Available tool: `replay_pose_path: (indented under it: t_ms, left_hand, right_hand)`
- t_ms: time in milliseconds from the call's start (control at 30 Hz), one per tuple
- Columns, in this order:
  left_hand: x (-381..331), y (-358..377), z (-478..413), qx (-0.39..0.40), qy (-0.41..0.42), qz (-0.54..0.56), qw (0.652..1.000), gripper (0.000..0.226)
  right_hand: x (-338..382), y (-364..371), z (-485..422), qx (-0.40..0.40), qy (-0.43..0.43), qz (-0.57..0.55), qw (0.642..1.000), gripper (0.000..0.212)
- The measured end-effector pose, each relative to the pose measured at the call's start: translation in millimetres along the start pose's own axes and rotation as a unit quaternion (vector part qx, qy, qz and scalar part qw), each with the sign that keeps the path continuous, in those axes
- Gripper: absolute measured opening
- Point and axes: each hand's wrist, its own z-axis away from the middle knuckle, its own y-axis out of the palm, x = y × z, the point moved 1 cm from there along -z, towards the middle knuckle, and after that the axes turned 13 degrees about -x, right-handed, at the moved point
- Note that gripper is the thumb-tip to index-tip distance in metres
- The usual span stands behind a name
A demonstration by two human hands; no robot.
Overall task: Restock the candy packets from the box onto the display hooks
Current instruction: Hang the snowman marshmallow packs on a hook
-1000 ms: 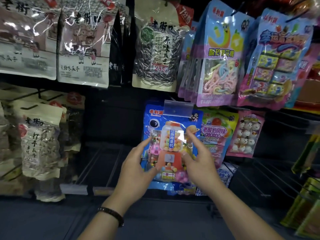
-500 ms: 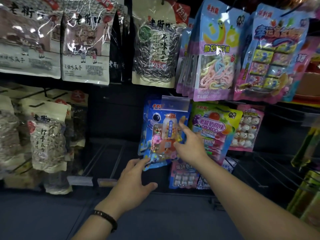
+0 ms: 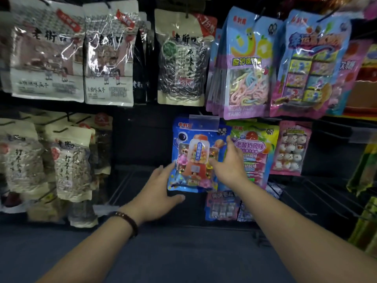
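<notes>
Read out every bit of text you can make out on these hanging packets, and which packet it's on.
"老街口": white seed bag
"原味瓜子" and "235": striped seed bag
"老酸奶风味": green packet
"打手瓜子": lower seed bag
Text on the blue packet and all small print: too blurred.

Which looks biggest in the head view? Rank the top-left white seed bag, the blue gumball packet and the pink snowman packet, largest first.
1. white seed bag
2. blue gumball packet, though it may hang nearer the camera
3. pink snowman packet
</notes>
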Motion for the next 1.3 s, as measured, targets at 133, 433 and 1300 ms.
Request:
replay_pose_path:
  t_ms: [133, 433, 1300]
  left_hand:
    - [-15.4, -5.3, -50.0, 0.002, -0.028, 0.036, 0.999, 0.118]
    - [-18.8, -2.3, -69.7, 0.006, -0.036, 0.042, 0.998, 0.089]
    - [16.5, -1.9, 98.2, 0.266, -0.016, -0.154, 0.951, 0.042]
  right_hand:
    - [11.7, 8.8, -16.6, -0.003, -0.007, -0.014, 1.000, 0.094]
    - [2.2, 25.3, -11.3, -0.006, -0.054, 0.021, 0.998, 0.082]
    - [-87.5, 20.4, 125.8, 0.275, -0.046, 0.132, 0.951, 0.017]
